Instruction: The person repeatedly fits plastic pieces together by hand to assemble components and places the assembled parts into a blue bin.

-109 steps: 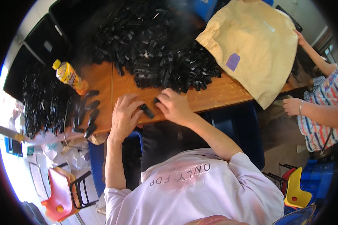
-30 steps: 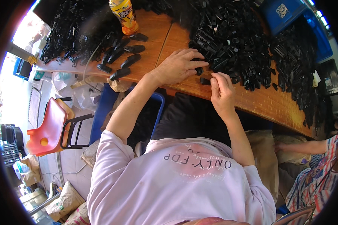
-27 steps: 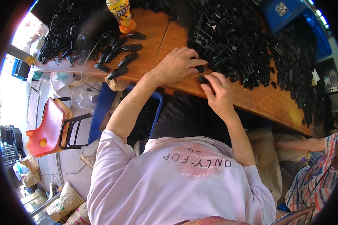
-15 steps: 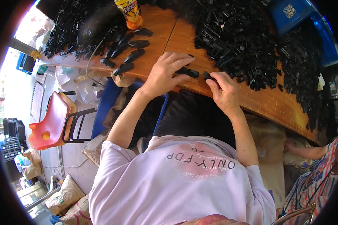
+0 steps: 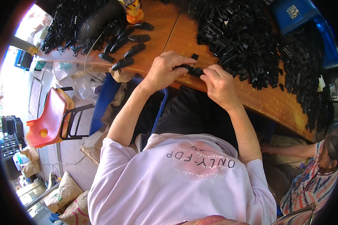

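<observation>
At the front edge of the brown wooden worktop (image 5: 270, 108), in the head view, an elongated black piece (image 5: 193, 70) is held between the two hands. By the left hand (image 5: 162, 72) the piece's left part is taken, the grip being closed on it with the thumb on the near side. By the right hand (image 5: 222, 86) its right end is pinched, the grip clamped there by thumb and forefinger; where one part ends and another begins cannot be made out. Just beyond the left fingertips, a small black block (image 5: 195, 56) is seen. To the left, a few similar black parts (image 5: 135, 50) are laid out apart from one another, with others bunched together behind them, near a yellow-and-orange bottle (image 5: 134, 15) that is cut by the upper edge. Farther left, a heap of thin black pieces (image 5: 73, 28) is spread. Beyond the right hand, a large pile of black parts (image 5: 240, 41) is heaped, and at the upper right a blue crate (image 5: 285, 22) is seen. At the lower right, a co-worker in a striped top (image 5: 306, 193) is partly shown.
</observation>
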`<move>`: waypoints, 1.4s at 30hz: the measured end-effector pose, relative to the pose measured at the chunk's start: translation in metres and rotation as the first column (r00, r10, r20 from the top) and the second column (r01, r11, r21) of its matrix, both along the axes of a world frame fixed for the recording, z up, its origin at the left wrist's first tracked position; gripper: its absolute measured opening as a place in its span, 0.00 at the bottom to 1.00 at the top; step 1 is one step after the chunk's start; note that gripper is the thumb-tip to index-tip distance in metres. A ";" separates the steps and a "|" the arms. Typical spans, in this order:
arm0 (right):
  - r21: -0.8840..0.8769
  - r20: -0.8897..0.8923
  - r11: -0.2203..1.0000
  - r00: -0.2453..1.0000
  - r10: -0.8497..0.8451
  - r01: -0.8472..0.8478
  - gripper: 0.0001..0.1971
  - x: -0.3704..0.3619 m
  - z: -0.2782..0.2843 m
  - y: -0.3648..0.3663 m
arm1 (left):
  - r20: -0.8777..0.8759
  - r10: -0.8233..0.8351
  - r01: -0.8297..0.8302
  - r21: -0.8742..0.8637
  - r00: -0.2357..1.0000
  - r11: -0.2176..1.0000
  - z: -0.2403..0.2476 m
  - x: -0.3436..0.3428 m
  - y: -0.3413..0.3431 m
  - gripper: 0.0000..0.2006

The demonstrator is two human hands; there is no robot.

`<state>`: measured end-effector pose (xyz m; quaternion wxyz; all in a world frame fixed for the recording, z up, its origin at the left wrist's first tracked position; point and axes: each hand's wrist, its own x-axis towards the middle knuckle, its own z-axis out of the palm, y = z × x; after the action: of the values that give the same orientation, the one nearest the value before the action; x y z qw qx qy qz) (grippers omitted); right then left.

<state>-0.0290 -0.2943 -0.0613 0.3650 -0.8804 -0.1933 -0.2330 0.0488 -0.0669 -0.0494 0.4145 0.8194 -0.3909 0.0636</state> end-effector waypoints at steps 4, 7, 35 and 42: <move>-0.220 0.117 0.976 0.993 0.027 0.000 0.08 0.017 -0.001 0.011 | -0.003 0.001 -0.001 0.000 1.000 1.000 0.002 -0.001 -0.001 0.22; -0.012 0.074 0.997 0.995 0.071 -0.071 0.09 0.022 -0.006 0.012 | 0.012 0.043 -0.042 -0.037 0.999 0.998 0.003 -0.009 0.004 0.22; -0.179 0.173 0.948 0.957 -0.233 0.264 0.09 0.009 -0.013 0.003 | 0.337 0.085 -0.077 -0.039 0.938 0.996 -0.009 0.078 -0.075 0.15; -0.052 0.183 0.960 0.948 -0.260 0.273 0.11 0.010 -0.022 0.003 | 0.183 0.198 -0.172 -0.145 0.963 0.974 -0.005 0.073 -0.065 0.12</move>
<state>-0.0188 -0.2908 -0.0832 0.2777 -0.8880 -0.1125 -0.3487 0.1220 -0.1322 -0.0548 0.4175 0.8139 -0.3466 0.2076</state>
